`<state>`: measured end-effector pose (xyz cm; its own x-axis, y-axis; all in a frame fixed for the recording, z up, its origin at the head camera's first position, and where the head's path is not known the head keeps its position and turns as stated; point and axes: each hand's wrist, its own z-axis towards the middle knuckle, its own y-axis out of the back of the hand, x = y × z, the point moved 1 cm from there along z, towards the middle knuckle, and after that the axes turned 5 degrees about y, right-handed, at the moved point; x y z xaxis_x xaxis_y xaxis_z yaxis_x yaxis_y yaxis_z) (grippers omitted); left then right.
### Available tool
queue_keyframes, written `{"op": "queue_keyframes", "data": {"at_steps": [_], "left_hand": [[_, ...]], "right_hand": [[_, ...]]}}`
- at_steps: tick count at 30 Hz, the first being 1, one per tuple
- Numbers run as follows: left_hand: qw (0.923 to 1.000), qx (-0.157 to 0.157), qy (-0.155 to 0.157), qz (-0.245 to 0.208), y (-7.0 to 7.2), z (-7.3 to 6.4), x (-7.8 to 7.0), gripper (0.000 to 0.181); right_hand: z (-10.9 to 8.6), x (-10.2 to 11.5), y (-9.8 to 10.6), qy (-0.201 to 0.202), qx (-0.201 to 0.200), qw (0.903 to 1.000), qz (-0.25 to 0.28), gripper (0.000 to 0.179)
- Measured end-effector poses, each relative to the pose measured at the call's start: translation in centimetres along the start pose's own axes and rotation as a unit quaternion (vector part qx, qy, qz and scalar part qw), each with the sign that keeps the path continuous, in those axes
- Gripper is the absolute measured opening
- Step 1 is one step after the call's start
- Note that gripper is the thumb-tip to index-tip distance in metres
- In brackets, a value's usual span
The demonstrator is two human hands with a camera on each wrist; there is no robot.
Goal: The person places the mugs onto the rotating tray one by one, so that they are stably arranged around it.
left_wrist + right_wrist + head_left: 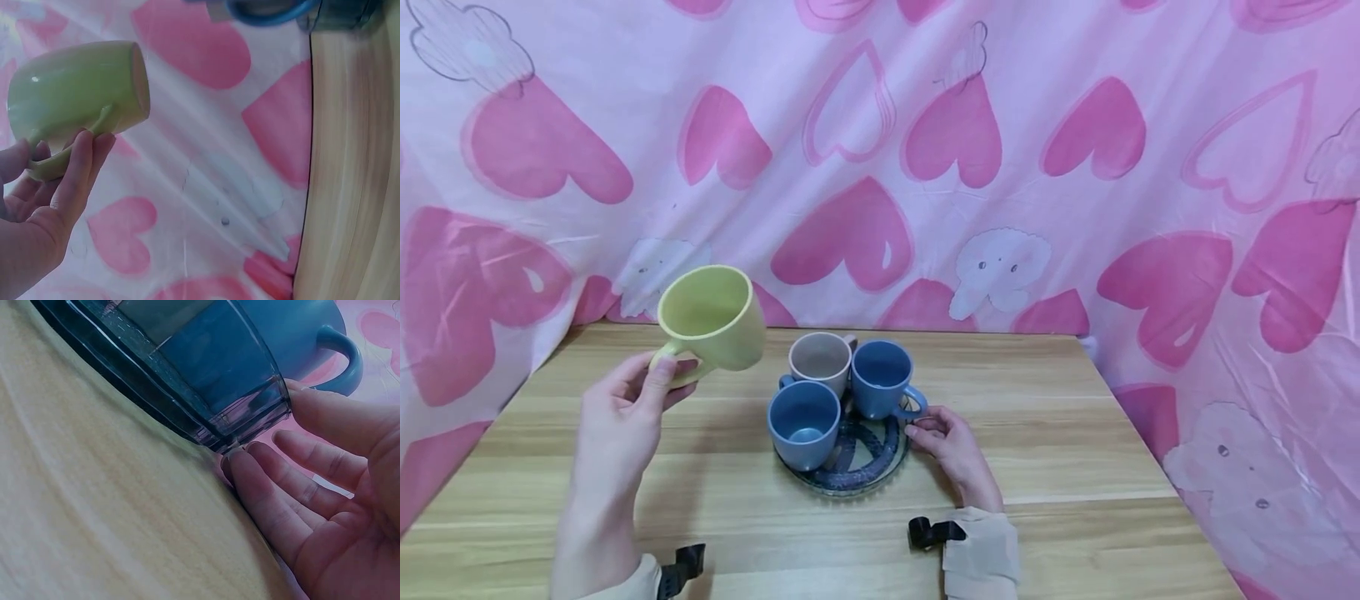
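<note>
My left hand (625, 408) holds a yellow-green mug (730, 333) by its handle, raised above the left part of the table and tilted. In the left wrist view the fingers and thumb pinch the handle of the green mug (75, 87). My right hand (955, 446) grips the right edge of a round tray (891, 467) with a dark blue pattern. The right wrist view has the thumb at the tray's clear rim (265, 415) and a fingertip low against it. On the tray stand a light blue mug (805, 433), a darker blue mug (880, 379) and a grey-beige mug (820, 357).
The wooden table (1075, 467) extends around the tray. A pink curtain (1030, 208) with hearts hangs behind the table and along its sides. Black straps with small mounts (928, 533) sit on both wrists.
</note>
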<state>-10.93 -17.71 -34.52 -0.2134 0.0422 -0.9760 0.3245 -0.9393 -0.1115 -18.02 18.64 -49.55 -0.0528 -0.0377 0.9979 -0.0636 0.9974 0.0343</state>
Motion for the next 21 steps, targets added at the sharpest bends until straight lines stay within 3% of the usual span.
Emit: {"op": "queue_keyframes", "data": {"at_steps": [9, 21], "left_hand": [[0.9956, 0.061, 0.007, 0.07, -3.0, -1.9, 0.2, 0.035], [0.9862, 0.14, 0.063, 0.061, -6.9, -4.2, 1.2, 0.029]], "right_hand": [[0.0, 0.1, -0.2, 0.005, 0.004, 1.0, -0.007, 0.031], [-0.2, 0.2, -0.2, 0.004, -0.006, 0.9999, -0.008, 0.031]]}}
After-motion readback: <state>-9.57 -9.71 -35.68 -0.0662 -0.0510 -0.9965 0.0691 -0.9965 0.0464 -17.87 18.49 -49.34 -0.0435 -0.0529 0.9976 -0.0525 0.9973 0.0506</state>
